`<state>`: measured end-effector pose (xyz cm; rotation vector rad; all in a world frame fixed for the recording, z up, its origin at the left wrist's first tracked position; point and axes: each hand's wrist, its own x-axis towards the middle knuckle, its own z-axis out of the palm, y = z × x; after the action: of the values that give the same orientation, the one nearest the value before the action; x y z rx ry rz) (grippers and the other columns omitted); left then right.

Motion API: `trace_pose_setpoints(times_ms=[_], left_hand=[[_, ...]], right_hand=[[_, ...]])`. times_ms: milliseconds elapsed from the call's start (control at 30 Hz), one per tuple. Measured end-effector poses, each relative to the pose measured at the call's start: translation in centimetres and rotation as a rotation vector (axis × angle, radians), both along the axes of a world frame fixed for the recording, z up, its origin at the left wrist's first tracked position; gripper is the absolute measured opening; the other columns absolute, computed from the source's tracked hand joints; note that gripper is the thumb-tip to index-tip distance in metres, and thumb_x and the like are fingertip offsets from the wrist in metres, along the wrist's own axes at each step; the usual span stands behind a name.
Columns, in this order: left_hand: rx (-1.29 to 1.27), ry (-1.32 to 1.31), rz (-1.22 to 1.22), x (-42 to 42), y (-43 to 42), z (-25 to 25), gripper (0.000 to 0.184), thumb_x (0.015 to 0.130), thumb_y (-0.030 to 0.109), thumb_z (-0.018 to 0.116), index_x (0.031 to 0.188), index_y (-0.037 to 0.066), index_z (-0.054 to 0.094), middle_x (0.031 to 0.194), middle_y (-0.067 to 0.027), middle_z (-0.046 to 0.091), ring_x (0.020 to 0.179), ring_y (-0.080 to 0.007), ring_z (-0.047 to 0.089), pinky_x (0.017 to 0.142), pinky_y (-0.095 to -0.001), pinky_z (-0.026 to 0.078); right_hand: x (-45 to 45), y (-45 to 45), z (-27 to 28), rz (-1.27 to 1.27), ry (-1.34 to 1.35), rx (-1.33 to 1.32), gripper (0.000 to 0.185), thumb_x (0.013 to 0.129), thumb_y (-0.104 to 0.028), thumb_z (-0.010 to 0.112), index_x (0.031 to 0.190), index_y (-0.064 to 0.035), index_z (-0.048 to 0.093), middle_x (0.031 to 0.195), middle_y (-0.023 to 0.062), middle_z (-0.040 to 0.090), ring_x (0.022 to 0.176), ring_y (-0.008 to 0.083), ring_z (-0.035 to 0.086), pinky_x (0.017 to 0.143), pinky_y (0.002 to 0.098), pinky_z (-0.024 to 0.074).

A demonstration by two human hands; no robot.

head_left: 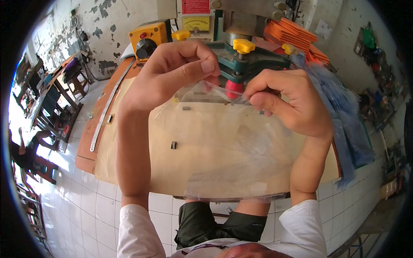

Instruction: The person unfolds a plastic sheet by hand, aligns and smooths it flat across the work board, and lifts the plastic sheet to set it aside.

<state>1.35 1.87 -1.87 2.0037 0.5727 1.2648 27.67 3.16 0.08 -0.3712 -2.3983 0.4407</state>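
A clear plastic sheet [254, 150] hangs between my hands and drapes over the tan tabletop down to its front edge. It may be a bag; the transparent film does not show which. My left hand [180, 71] is raised, thumb and forefinger pinched at the film's upper left. Level with the red part of the machine, my right hand [292, 101] pinches the upper right edge, fingers curled. Between the two hands the top edge is stretched roughly straight. Behind them stands a green press machine [262, 60] with yellow knobs [244, 46].
A yellow control box [148, 41] stands behind my left hand. Orange folded sheets [292, 36] are stacked at the back right. Blue plastic film [340, 112] hangs over the table's right side. A metal ruler [107, 109] lies on the left, and a small dark clip-like piece [173, 145] mid-table.
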Motion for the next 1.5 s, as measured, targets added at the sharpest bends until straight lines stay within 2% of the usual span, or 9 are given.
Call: trace_pose_setpoints(times_ms=[267,400,500,567,667,767,1300,1367,1500], left_hand=[[-0.087,-0.055,0.121,3.1,-1.3,-0.1,0.022,0.104,0.028,0.054,0.093,0.009,0.053,0.071,0.0056,0.046,0.057,-0.0021,0.034,0.049,-0.0212,0.025],[-0.111,-0.148,0.073,4.2,-0.7,-0.7,0.021,0.105,0.028,0.052,0.095,0.009,0.053,0.069,0.0064,0.044,0.057,-0.0019,0.034,0.049,-0.0212,0.025],[-0.138,-0.156,0.093,5.0,-0.6,-1.1,0.021,0.105,0.028,0.052,0.097,0.009,0.054,0.068,0.0062,0.044,0.056,-0.0020,0.034,0.049,-0.0210,0.026],[-0.170,-0.165,0.035,5.2,-0.6,-1.3,0.024,0.105,0.028,0.054,0.098,0.006,0.057,0.073,0.0042,0.054,0.060,-0.0009,0.043,0.052,-0.0191,0.034],[-0.179,-0.185,0.014,5.4,-0.6,-1.3,0.025,0.105,0.028,0.053,0.099,0.005,0.058,0.073,0.0023,0.056,0.060,-0.0013,0.044,0.051,-0.0197,0.036],[-0.127,-0.175,0.043,5.8,-0.7,-1.3,0.024,0.106,0.030,0.050,0.103,0.007,0.054,0.067,0.0051,0.046,0.055,-0.0025,0.035,0.049,-0.0203,0.028],[-0.091,-0.198,0.060,6.0,-0.7,-1.6,0.024,0.107,0.027,0.049,0.103,0.005,0.057,0.067,0.0057,0.046,0.056,-0.0022,0.037,0.049,-0.0198,0.029],[-0.116,-0.275,0.030,6.0,-0.8,-1.6,0.025,0.106,0.025,0.053,0.099,0.002,0.058,0.077,0.0014,0.060,0.065,-0.0026,0.049,0.056,-0.0199,0.039],[-0.066,-0.284,0.072,6.5,-0.6,-1.9,0.026,0.106,0.025,0.052,0.098,0.001,0.057,0.079,0.0007,0.062,0.067,-0.0031,0.050,0.059,-0.0203,0.042]], right_hand=[[-0.5,-0.2,-0.2,-0.031,0.031,-0.164,0.008,0.086,-0.001,0.069,0.092,0.0003,0.066,0.076,0.0070,0.069,0.068,0.0113,0.065,0.064,0.0258,0.0497],[-0.9,0.2,-1.0,-0.049,0.175,-0.136,0.010,0.086,0.001,0.070,0.093,-0.0013,0.062,0.082,0.0024,0.068,0.072,0.0068,0.063,0.067,0.0231,0.0509],[-1.5,0.5,-1.5,0.140,0.464,-0.275,0.017,0.088,0.000,0.071,0.094,-0.0037,0.056,0.089,0.0012,0.066,0.078,0.0060,0.063,0.069,0.0214,0.0521],[-1.5,0.0,-1.0,0.214,0.504,-0.472,0.027,0.088,0.001,0.070,0.094,-0.0089,0.046,0.099,0.0085,0.065,0.084,0.0093,0.062,0.071,0.0232,0.0521],[-1.8,0.1,-1.1,0.175,0.616,-0.480,0.027,0.087,0.001,0.070,0.093,-0.0098,0.046,0.099,0.0090,0.066,0.083,0.0105,0.063,0.071,0.0251,0.0541],[-1.7,0.2,-1.0,0.185,0.595,-0.552,0.028,0.087,0.002,0.070,0.092,-0.0107,0.046,0.099,0.0101,0.067,0.082,0.0115,0.063,0.071,0.0261,0.0551],[-1.7,1.1,-1.4,0.308,0.645,-0.628,0.026,0.086,0.004,0.073,0.087,-0.0069,0.049,0.094,0.0117,0.070,0.076,0.0117,0.066,0.067,0.0263,0.0565],[-2.1,1.0,-1.6,0.306,0.689,-0.622,0.028,0.085,0.005,0.074,0.086,-0.0073,0.048,0.094,0.0110,0.070,0.075,0.0112,0.065,0.066,0.0253,0.0562],[-2.9,0.9,-1.9,0.270,0.724,-0.567,0.031,0.084,0.006,0.074,0.084,-0.0082,0.047,0.092,0.0100,0.069,0.073,0.0104,0.065,0.062,0.0238,0.0553]])
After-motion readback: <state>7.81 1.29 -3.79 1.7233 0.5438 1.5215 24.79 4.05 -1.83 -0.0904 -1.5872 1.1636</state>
